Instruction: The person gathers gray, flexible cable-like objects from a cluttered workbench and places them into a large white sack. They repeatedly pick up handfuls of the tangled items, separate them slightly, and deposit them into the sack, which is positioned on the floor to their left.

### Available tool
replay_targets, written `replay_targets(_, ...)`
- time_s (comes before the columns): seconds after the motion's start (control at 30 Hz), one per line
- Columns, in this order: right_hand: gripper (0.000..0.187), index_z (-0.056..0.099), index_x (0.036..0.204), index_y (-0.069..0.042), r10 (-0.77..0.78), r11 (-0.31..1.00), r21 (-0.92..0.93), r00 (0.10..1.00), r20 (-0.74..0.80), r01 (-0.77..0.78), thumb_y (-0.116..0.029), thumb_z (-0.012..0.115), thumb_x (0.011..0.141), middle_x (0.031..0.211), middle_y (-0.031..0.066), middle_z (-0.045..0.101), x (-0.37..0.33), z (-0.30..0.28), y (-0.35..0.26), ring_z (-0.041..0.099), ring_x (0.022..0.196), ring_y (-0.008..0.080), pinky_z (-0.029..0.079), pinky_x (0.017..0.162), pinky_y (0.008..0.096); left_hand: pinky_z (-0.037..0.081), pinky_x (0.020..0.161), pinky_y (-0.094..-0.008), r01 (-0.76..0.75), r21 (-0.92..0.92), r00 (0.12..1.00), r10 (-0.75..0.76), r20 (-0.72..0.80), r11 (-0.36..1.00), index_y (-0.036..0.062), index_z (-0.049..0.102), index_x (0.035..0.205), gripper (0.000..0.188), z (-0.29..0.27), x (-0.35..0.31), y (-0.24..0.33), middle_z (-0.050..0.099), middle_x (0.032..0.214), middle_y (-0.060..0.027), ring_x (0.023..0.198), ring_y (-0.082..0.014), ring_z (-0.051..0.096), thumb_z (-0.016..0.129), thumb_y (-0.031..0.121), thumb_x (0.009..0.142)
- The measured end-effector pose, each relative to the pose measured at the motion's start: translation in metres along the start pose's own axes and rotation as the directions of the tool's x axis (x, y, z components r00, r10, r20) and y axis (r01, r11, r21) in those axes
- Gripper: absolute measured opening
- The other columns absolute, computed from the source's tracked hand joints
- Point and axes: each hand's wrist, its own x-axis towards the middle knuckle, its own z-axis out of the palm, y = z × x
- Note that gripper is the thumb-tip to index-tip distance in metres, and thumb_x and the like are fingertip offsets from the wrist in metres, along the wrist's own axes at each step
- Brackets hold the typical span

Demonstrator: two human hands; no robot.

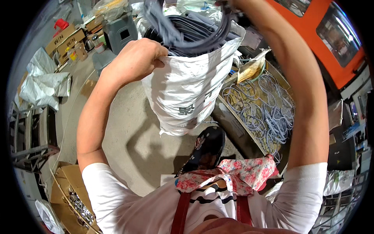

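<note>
A tall white woven sack [186, 85] with dark print stands on the floor in front of me, its mouth at the top. My left hand [142, 58] is closed on the left side of its rim. Dark grey flexible strips [189, 29] fill the mouth of the sack. Above them hangs a loose coil of grey strips [165, 25], smeared by motion. My right hand [233, 3], partly cut off by the upper edge of the picture, is closed on the right end of this coil.
On the right a shallow bin [253, 134] holds tangled grey-blue strands [269, 113]. Beyond it stands an orange machine [331, 43] with windows. A grey plastic container [120, 34], cardboard boxes [70, 41] and white bags [46, 82] are at the left. An open carton [74, 179] holds shiny metal pieces.
</note>
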Motion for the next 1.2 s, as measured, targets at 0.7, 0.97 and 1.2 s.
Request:
replay_targets(0.7, 0.088, 0.047, 0.113, 0.013, -0.212, 0.885, 0.447, 0.968, 0.131, 0.133, -0.061, 0.061, 0.066, 0.108, 0.0310, 0.053, -0.009, 0.080, -0.052, 0.054, 0.103, 0.0374, 0.042, 0.090, 0.0361, 0.030, 0.100, -0.0283, 0.358, -0.423, 0.916, -0.401, -0.013, 0.832, -0.0043, 0.035, 0.129, 0.057, 0.054, 0.017, -0.136, 0.041, 0.132, -0.0171, 0.120, -0.0220, 0.041, 0.041, 0.038, 0.092)
replay_targets(0.97, 0.065, 0.060, 0.105, 0.002, -0.121, 0.628, 0.752, 0.979, -0.161, 0.201, -0.056, 0.051, 0.076, 0.109, 0.0261, 0.056, -0.029, 0.070, 0.007, 0.053, 0.104, 0.0335, 0.038, 0.091, 0.0371, 0.036, 0.096, -0.0329, 0.415, -0.294, 0.730, -0.508, -0.457, 0.861, 0.0019, 0.046, 0.124, 0.054, 0.019, -0.008, -0.102, 0.049, 0.124, -0.0184, 0.116, -0.0274, 0.047, 0.049, 0.039, 0.086)
replay_targets(1.2, 0.024, 0.067, 0.086, 0.000, 0.236, 0.679, 0.714, 0.972, 0.005, -0.168, -0.020, 0.062, 0.074, 0.079, 0.0134, 0.067, -0.160, 0.139, 0.144, 0.062, 0.073, 0.0158, 0.049, 0.068, 0.0287, 0.047, 0.079, -0.0261, -0.411, -0.476, 0.505, -0.241, -0.829, 0.777, -0.0050, 0.058, 0.100, 0.021, 0.055, 0.007, 0.105, 0.061, 0.093, -0.0126, 0.086, -0.0155, 0.058, 0.059, -0.005, 0.079)
